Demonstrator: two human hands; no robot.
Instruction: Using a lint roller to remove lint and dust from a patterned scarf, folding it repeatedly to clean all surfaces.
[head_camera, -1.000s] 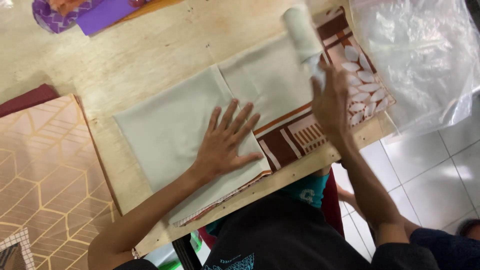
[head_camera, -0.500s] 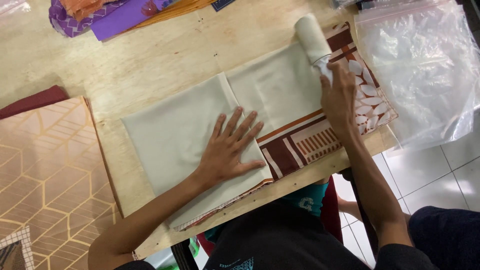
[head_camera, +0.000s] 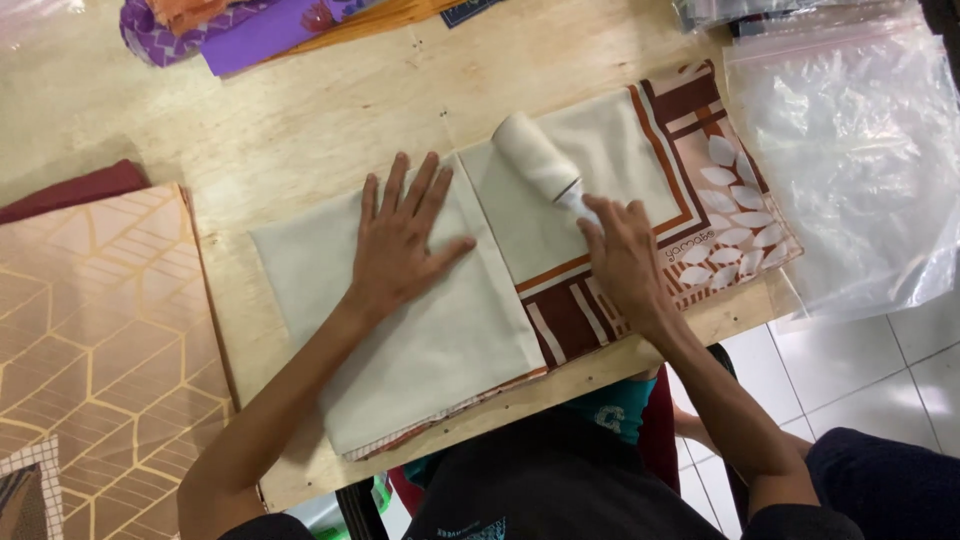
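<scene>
We press our left hand (head_camera: 400, 245) flat, fingers spread, on the cream panel of a folded scarf (head_camera: 440, 300) lying on the plywood counter (head_camera: 300, 110), while our right hand (head_camera: 625, 260) grips the handle of a white lint roller (head_camera: 537, 160). A second ago the roller stood at the cloth's far edge; now it rests lower, on the cream field just beside the brown patterned border (head_camera: 700, 200), so the sweep across the fabric appears to be under way. A clear plastic bag (head_camera: 850, 160) lies to the right, a peach geometric cloth (head_camera: 90, 330) to the left, and purple fabric (head_camera: 230, 30) sits at the counter's far edge.
</scene>
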